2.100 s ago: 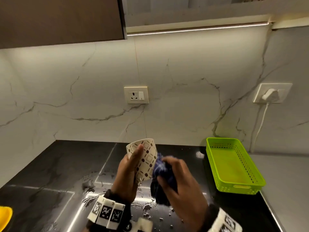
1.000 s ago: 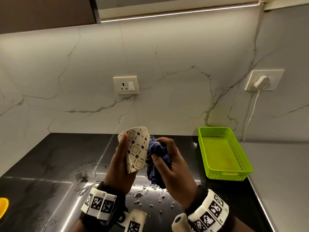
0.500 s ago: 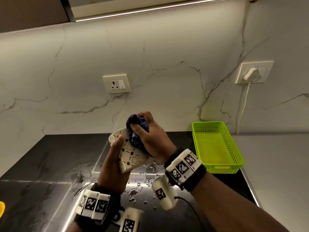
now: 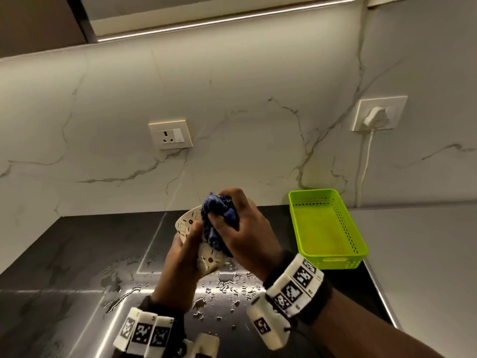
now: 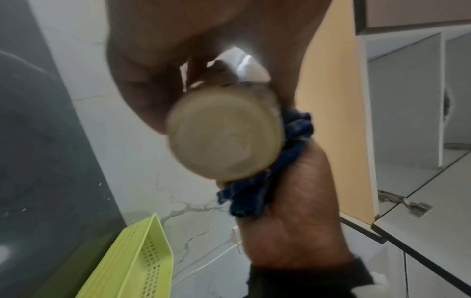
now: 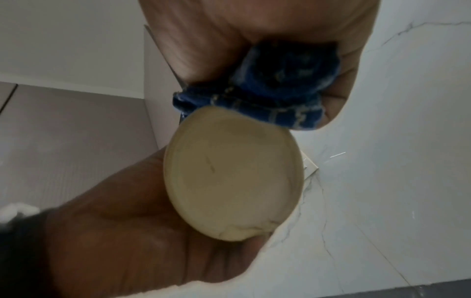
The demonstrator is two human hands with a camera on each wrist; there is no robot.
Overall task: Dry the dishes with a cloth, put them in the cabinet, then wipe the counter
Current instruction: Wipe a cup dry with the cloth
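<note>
A cream patterned cup (image 4: 188, 224) is tilted in front of me above the dark counter (image 4: 77, 254). My left hand (image 4: 180, 257) grips its side, thumb up near the rim. My right hand (image 4: 242, 228) holds a bunched dark blue cloth (image 4: 219, 215) and presses it onto the cup's mouth and upper side. The left wrist view looks at the cup's plain round base (image 5: 224, 137), with the cloth (image 5: 270, 187) tucked beside it in my right hand (image 5: 293, 221). In the right wrist view the base (image 6: 231, 191) sits under the cloth (image 6: 280, 90), and the left hand (image 6: 114, 231) wraps the cup.
Water drops (image 4: 222, 288) lie on the counter under my hands. A lime green perforated basket (image 4: 325, 228) stands at the right against the marble wall. Two wall sockets (image 4: 170, 135) (image 4: 379, 115), the right one with a plug and white cable. A cabinet (image 4: 38, 19) hangs above left.
My right hand has carried the cloth from the cup's right side up over its mouth. The cup has tipped further over in my left hand. My view has shifted down and right.
</note>
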